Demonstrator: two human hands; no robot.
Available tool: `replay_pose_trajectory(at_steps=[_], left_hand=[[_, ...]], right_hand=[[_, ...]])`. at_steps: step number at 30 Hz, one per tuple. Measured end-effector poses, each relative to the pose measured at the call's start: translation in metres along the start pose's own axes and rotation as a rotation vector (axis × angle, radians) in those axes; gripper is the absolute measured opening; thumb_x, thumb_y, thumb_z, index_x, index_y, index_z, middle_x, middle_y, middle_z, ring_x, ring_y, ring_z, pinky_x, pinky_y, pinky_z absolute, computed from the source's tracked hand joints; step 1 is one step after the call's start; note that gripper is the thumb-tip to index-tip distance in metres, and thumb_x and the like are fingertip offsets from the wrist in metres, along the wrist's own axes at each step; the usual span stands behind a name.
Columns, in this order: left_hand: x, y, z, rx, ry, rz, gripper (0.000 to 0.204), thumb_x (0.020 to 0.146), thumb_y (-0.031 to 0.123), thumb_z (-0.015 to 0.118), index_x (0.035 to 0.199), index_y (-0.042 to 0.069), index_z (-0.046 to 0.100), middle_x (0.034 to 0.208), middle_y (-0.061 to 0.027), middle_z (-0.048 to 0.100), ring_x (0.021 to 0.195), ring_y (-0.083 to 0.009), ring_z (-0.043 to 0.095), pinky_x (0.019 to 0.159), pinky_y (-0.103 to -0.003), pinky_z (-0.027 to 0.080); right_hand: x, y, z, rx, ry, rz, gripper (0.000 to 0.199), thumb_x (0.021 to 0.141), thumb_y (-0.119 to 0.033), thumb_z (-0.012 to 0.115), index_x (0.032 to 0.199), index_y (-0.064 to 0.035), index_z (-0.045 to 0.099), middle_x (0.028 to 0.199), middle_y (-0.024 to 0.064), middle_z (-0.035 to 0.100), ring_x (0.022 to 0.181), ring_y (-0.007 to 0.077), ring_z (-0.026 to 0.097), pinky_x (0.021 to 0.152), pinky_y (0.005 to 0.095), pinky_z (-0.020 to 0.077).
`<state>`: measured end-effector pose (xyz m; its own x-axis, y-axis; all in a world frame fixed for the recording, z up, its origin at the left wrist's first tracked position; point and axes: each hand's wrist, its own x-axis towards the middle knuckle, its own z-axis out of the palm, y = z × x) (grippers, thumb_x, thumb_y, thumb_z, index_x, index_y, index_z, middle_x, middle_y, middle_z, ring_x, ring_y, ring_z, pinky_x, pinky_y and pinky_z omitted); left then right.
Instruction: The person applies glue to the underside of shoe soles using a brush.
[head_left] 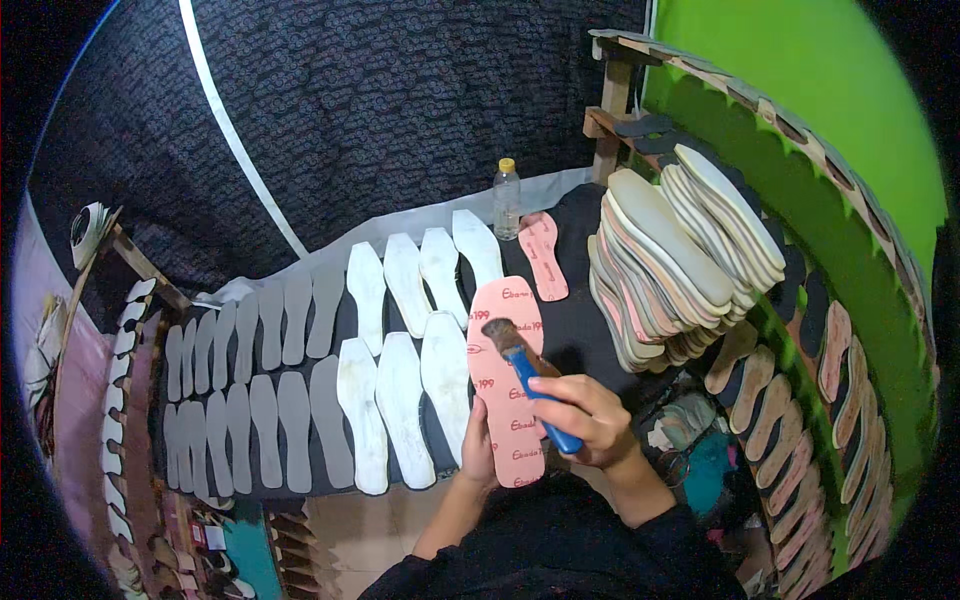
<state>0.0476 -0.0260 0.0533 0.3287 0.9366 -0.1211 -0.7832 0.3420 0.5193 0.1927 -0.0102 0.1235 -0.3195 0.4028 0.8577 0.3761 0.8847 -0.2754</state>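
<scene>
A pink insole (496, 405) with red printing is held up in front of me. My left hand (480, 455) grips its lower left edge, fingers partly hidden beneath it. In my right hand (590, 415) is a brush (520, 366) with a blue handle and brown bristles. The bristles rest on or just over the insole's upper part; whether they touch I cannot tell. Left of it, white insoles (405, 425) lie in two rows on the dark table, continuing into grey insoles (292, 420). Another pink insole (543, 255) lies behind on the dark cloth.
A clear bottle (507, 205) with a yellow cap stands at the back. A tall stack of insoles (665, 250) rises at the right of the table. Racks with rows of insoles (790, 430) curve along the right side, and another rack (118, 430) stands far left.
</scene>
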Motion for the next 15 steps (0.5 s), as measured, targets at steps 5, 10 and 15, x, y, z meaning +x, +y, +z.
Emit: replay_pose_trajectory(at_steps=[5, 10, 15], left_hand=[[-0.001, 0.007, 0.000, 0.197, 0.149, 0.068, 0.059, 0.093, 0.049, 0.018, 0.124, 0.005, 0.040, 0.111, -0.0118, 0.054, 0.099, -0.0222, 0.054, 0.085, -0.036, 0.045], [0.014, 0.009, -0.040, -0.023, -0.018, 0.156, 0.058, 0.093, 0.048, 0.022, 0.118, 0.001, 0.045, 0.104, -0.0117, 0.057, 0.087, -0.0215, 0.057, 0.075, -0.035, 0.049], [0.017, 0.007, -0.045, -0.049, 0.006, 0.170, 0.060, 0.091, 0.053, 0.024, 0.121, 0.004, 0.042, 0.105, -0.0135, 0.055, 0.080, -0.0266, 0.058, 0.069, -0.040, 0.053]], right_hand=[[-0.006, -0.016, -0.005, 0.077, -0.166, -0.049, 0.024, 0.072, -0.016, 0.061, 0.093, -0.0044, 0.061, 0.094, 0.0136, 0.060, 0.072, 0.0271, 0.061, 0.063, 0.0333, 0.0513], [-0.025, -0.029, 0.003, 0.182, -0.248, -0.130, 0.023, 0.069, -0.014, 0.068, 0.089, -0.0037, 0.063, 0.091, 0.0132, 0.062, 0.062, 0.0234, 0.060, 0.053, 0.0303, 0.0481], [-0.035, -0.034, -0.002, 0.218, -0.326, -0.079, 0.027, 0.067, -0.013, 0.060, 0.093, -0.0058, 0.062, 0.094, 0.0114, 0.060, 0.071, 0.0229, 0.060, 0.060, 0.0312, 0.0504]])
